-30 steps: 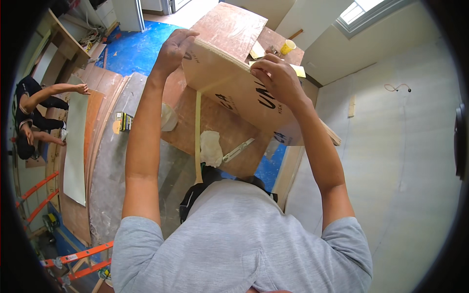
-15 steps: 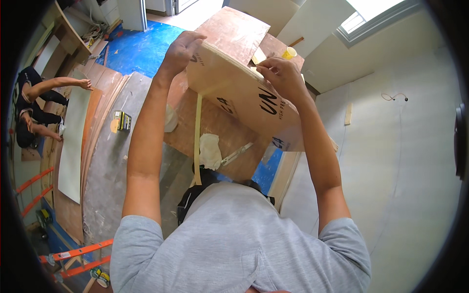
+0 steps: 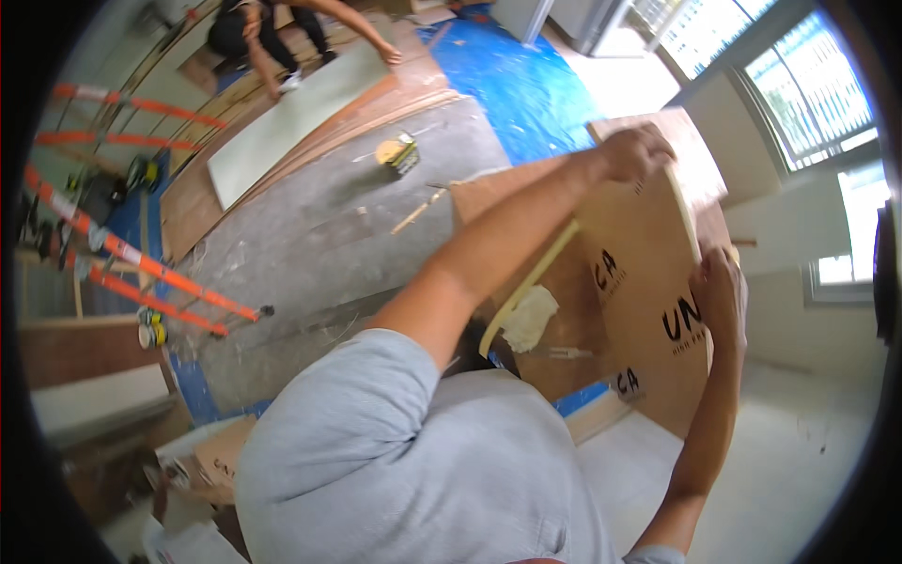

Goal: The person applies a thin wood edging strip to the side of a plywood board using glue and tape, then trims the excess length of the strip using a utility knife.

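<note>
A tan board (image 3: 648, 291) with dark print stands on edge before me, tilted, its narrow edge upward. My left hand (image 3: 637, 153) is closed over the far end of that edge. Nearer to me, my right hand (image 3: 719, 291) is closed at the same edge, fingers bent over it; the fingertips are partly hidden and blurred. A long, thin yellowish strip (image 3: 531, 287) slants beside the board toward my body. On the brown work surface (image 3: 570, 381) below lie a crumpled white cloth (image 3: 530, 318) and a slim light-coloured tool (image 3: 568, 353), too blurred to name.
Another person (image 3: 268, 38) leans over a pale panel (image 3: 291, 127) on stacked sheets at the far left. An orange ladder (image 3: 141, 254) stands at left. A small box (image 3: 401, 155) sits on the grey floor (image 3: 319, 211); blue sheeting (image 3: 507, 80) covers the floor beyond. Windows (image 3: 813, 89) are at right.
My view has swung left, so the board and both hands appear farther right, and more of the ladder shows. Both hands stay at the board's upper edge.
</note>
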A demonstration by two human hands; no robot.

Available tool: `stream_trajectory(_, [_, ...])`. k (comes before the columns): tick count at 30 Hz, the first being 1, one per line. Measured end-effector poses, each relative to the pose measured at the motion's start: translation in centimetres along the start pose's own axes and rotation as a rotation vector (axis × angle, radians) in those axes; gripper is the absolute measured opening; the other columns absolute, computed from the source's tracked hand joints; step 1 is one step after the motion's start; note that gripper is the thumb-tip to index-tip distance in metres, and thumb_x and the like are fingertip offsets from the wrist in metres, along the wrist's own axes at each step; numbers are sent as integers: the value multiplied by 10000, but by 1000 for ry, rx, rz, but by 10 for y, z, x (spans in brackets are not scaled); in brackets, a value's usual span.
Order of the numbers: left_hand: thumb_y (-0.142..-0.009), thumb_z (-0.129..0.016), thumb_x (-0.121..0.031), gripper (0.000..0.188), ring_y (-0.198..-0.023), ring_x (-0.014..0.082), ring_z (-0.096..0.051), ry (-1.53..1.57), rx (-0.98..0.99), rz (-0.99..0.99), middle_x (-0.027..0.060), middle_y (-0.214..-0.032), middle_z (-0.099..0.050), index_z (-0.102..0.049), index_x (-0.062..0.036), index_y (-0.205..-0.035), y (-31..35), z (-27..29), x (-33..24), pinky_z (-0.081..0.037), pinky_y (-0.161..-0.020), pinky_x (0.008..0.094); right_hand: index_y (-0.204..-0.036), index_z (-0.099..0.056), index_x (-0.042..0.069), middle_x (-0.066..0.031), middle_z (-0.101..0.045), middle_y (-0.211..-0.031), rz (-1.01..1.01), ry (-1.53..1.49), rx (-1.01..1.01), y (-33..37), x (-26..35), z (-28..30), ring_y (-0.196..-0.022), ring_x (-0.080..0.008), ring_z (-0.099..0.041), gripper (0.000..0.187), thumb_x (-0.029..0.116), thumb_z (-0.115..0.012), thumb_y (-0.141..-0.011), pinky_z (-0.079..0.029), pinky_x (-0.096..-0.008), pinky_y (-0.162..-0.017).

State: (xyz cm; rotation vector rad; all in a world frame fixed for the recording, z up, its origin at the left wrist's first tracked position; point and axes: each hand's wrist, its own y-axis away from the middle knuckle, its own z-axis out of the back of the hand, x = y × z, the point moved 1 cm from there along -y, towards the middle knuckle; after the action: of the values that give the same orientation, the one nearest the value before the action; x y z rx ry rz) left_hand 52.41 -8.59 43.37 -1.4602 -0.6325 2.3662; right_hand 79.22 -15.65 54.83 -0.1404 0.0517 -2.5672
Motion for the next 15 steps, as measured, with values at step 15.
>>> stream_trajectory(15, [-1057, -593, -156, 249, -1098, 189, -642, 61, 24, -29, 74, -1222, -651, -731, -23, -1215, 4, 24, -5, -511, -986, 328, -1035, -744, 21, -132, -719, -1044, -76, -485, -247, 51, -33, 3, -935, -299, -702, 126, 107, -699, -956, -556, -402, -836])
